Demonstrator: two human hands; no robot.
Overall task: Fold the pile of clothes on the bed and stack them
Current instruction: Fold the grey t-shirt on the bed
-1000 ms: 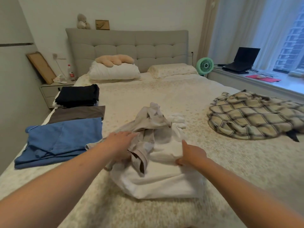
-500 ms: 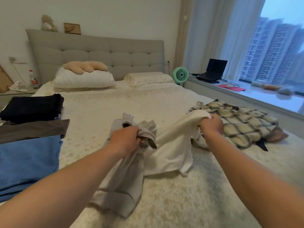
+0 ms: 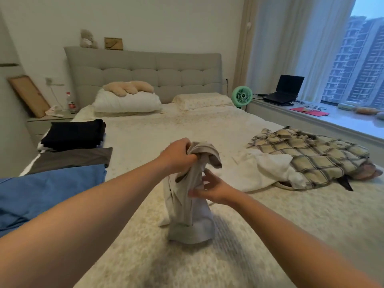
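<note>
My left hand (image 3: 178, 156) grips the top of a crumpled beige-grey garment (image 3: 188, 206) and holds it up, its lower end resting on the bed (image 3: 270, 225). My right hand (image 3: 209, 189) touches the garment's middle from the right with spread fingers. A white garment (image 3: 270, 171) lies loose on the bed to the right, partly against a plaid shirt (image 3: 311, 154). On the left lie folded clothes: a blue piece (image 3: 47, 188), a dark grey piece (image 3: 72, 157) and a black stack (image 3: 74, 134).
Two pillows (image 3: 128, 102) and a padded headboard (image 3: 145, 73) stand at the far end. A nightstand (image 3: 47, 121) with a bottle is at the far left. A green fan (image 3: 242, 96) and a laptop (image 3: 284, 90) sit on the window ledge at right.
My right hand has let go of the white garment, which now lies by the plaid shirt, and has come back to the beige-grey garment. My left hand has lifted that garment higher.
</note>
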